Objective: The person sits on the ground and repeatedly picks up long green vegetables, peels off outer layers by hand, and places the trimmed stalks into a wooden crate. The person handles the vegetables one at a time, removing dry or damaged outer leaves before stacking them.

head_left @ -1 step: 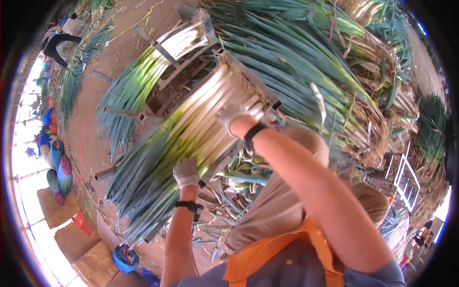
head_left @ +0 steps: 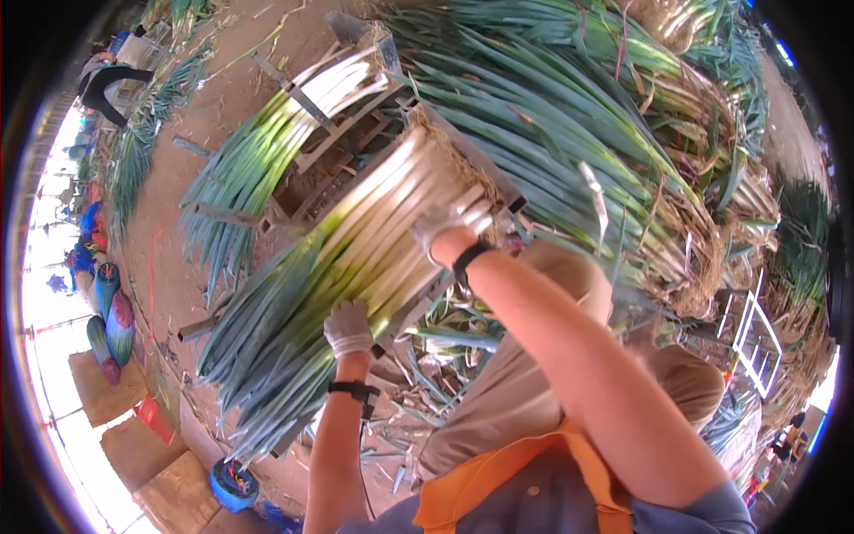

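Observation:
A wide layer of leeks or large green onions [head_left: 391,200] lies slantwise across a metal rack [head_left: 480,160]. Their white stems and roots point to the upper right, the green leaves to the lower left. My left hand [head_left: 348,327], in a pale glove, rests on the near edge of the leaves, fingers stretched over them. Also gloved, my right hand [head_left: 439,233] lies on the white stems close to the root end; its fingers are blurred. Beyond, a second bundle of leeks [head_left: 289,125] sits in another section of the rack, under a metal bar [head_left: 309,105].
A big heap of untrimmed leeks [head_left: 551,116] fills the far right. Loose leaves [head_left: 436,343] litter the ground by my knee. At the left lie flattened cardboard [head_left: 173,494], a blue roll [head_left: 234,483] and several wrapped bundles [head_left: 117,325]. A white frame [head_left: 758,334] stands at the right.
My right hand has shifted slightly right and down over the stems. My left hand has moved a little, still on the leaves. The leeks lie nearly the same.

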Demonstrator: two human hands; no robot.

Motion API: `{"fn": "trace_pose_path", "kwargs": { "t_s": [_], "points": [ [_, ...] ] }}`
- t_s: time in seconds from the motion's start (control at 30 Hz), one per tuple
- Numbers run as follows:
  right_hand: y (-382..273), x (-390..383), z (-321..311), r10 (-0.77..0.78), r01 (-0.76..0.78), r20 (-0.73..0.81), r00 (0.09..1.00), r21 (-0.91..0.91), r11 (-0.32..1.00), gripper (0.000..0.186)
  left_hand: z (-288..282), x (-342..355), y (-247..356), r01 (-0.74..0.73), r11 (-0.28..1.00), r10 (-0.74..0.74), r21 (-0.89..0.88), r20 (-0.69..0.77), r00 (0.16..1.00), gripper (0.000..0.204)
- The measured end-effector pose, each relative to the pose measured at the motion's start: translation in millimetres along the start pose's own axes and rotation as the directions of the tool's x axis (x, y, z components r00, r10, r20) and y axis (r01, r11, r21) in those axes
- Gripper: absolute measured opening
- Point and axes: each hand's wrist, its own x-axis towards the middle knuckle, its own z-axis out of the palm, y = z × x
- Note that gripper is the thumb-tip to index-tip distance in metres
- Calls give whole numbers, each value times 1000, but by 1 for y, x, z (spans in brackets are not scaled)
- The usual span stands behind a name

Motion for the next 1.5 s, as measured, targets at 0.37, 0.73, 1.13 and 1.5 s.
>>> {"fn": "trace_pose_path", "kwargs": {
  "t_s": [0.37,0.73,1.13,1.5],
  "points": [
    [-15,23,-8,-90,95,34,995,-212,973,24,-12,5,-9,91,980,-100,-176,-45,994,59],
    [3,30,17,78,-91,103,992,128,988,21,-5,10,-13,105,957,-116,-269,-27,993,59],
    [24,52,38,97,-102,33,995,237,966,22,15,25,-22,-29,832,9,-553,-39,999,53],
    [4,50,41,141,-134,-7,990,267,954,23,21,22,-33,238,911,-183,-337,186,965,43]
  ]
}}
